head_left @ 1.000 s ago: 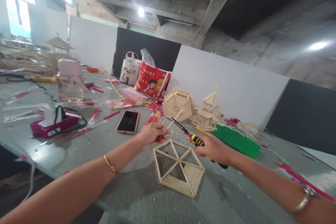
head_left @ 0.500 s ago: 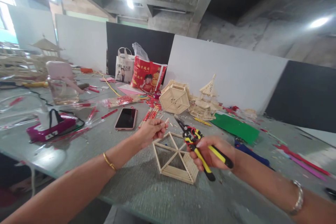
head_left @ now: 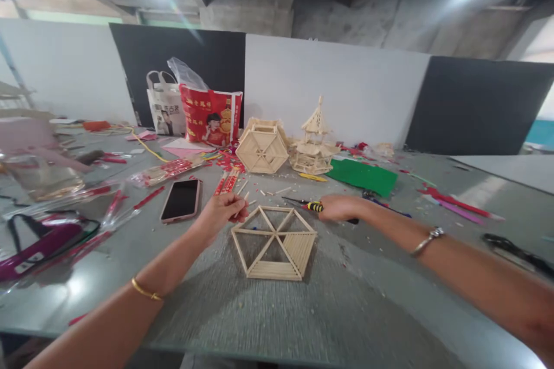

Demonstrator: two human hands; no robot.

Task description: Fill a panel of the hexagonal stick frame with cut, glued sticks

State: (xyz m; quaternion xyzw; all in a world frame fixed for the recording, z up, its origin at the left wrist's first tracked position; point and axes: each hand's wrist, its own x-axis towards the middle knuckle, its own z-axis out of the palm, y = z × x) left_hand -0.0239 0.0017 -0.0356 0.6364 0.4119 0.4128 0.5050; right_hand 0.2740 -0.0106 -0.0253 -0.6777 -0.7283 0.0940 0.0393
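My left hand (head_left: 224, 211) is closed, pinching a short wooden stick (head_left: 246, 196) between thumb and fingers. My right hand (head_left: 340, 207) is wrapped over the pliers (head_left: 315, 206) with black-and-yellow handles, low at the table; their dark jaws point left. Between and in front of both hands lies a hexagonal wooden stick frame (head_left: 276, 234) with spokes. Its lower-right section is filled with parallel sticks, and the bottom section is partly filled. Behind it stand a hexagonal stick box (head_left: 262, 151) on its side and a small stick pagoda (head_left: 318, 138).
A phone (head_left: 182, 200) lies left of my left hand. Red-printed stick packs (head_left: 171, 169), a red bag (head_left: 212, 115) and a white bag (head_left: 164, 106) are farther back. Green card (head_left: 363, 176) lies beyond my right hand, with scattered stick offcuts around. A purple object (head_left: 30, 251) is at left.
My right hand has moved from above the frame to the table on its right, lowering the pliers. The left hand still holds the stick. The view has turned right.
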